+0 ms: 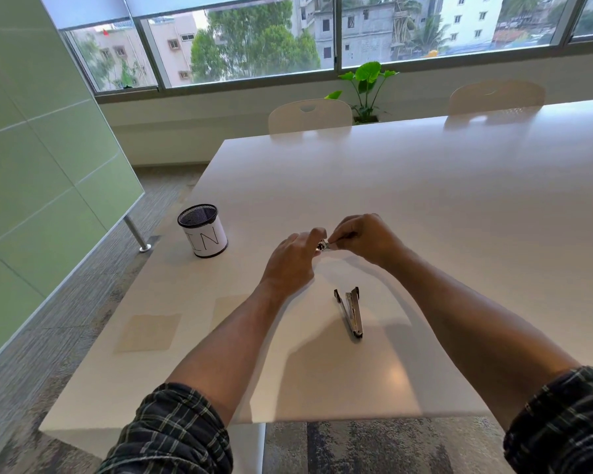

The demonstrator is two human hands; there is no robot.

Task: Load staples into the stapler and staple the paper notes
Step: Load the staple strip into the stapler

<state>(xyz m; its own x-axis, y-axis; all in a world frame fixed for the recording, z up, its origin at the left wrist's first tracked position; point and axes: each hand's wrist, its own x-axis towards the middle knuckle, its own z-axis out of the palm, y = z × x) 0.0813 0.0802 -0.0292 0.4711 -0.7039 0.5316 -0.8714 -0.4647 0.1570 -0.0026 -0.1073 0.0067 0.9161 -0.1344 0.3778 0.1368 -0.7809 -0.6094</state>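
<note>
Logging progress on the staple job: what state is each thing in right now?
stapler: lying open on the table, untouched
small staple box: pinched between both hands
left hand: grip on the box
right hand: grip on the box
paper notes: flat on the table, unstapled
mesh cup: upright

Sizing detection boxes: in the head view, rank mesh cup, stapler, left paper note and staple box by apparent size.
1. Left paper note, though it lies nearer the camera.
2. Mesh cup.
3. Stapler, lying open.
4. Staple box, mostly hidden in both hands' grip.
</note>
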